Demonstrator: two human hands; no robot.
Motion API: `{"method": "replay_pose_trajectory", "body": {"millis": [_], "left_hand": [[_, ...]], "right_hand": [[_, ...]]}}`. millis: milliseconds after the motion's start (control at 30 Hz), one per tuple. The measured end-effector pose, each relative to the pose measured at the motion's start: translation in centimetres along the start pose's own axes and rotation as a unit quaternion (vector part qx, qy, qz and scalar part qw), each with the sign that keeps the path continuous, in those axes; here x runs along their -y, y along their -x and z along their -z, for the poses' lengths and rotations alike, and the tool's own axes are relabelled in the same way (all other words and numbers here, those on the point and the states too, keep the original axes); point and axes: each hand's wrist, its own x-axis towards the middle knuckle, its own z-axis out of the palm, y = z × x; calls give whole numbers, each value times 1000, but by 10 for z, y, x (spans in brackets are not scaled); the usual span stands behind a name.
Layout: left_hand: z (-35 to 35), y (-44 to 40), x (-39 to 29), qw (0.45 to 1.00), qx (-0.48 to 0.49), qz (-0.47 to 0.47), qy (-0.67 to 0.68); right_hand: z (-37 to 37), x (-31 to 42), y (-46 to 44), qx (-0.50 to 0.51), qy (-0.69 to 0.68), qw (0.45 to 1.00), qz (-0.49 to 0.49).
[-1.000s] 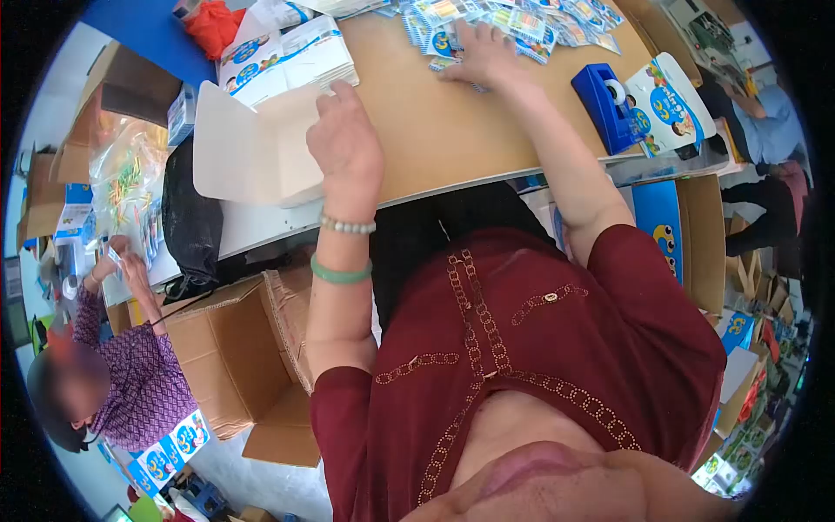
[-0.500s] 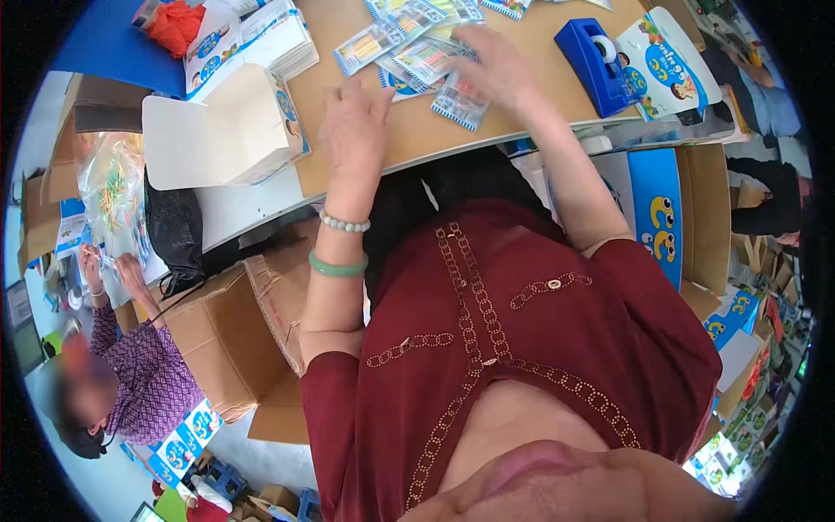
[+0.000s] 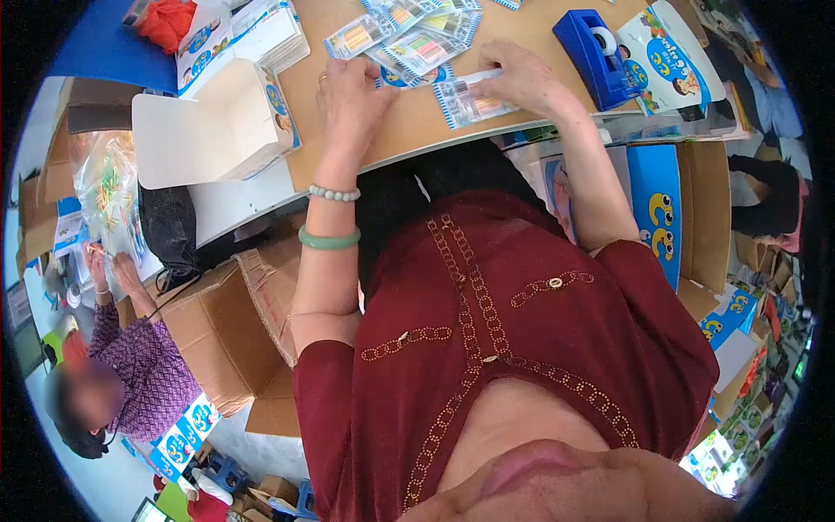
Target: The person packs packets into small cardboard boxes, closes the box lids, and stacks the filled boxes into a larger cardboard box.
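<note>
My left hand (image 3: 350, 104), with a ring and two bracelets at the wrist, rests on the wooden board (image 3: 409, 139), thumb apart from its slightly bent fingers. Nothing shows between them; its fingertips are beside a loose pile of clear packets (image 3: 426, 50) with coloured sticks inside. To the right, my right hand (image 3: 526, 83) has its fingers bent over one blue-edged packet (image 3: 470, 100) near the board's front edge. An open white box (image 3: 230, 122) stands left of my left hand, its flap spread outward.
A blue tape dispenser (image 3: 596, 61) and a printed carton piece (image 3: 670, 65) lie at the right. Flat cartons (image 3: 270, 35) are stacked at the upper left. Below the table stands an open cardboard box (image 3: 230, 331). A co-worker (image 3: 143, 374) sits at the lower left.
My right hand has come back from the packets toward the front edge and now grips one packet. My left hand has left the open box's side and moved beside the pile. The view has shifted.
</note>
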Motion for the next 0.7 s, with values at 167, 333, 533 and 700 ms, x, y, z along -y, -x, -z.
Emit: {"method": "replay_pose_trajectory", "body": {"millis": [167, 333, 533, 700], "left_hand": [[-8, -1, 9, 985, -9, 75, 158], [-24, -64, 20, 974, -169, -114, -94], [-1, -79, 5, 990, -4, 21, -139], [6, -63, 10, 992, -52, 68, -89]], "right_hand": [[28, 12, -30, -28, -114, 991, 71], [20, 56, -128, -8, 93, 984, 153], [-10, 48, -132, -110, 194, 953, 207], [10, 48, -93, -65, 131, 985, 94]]}}
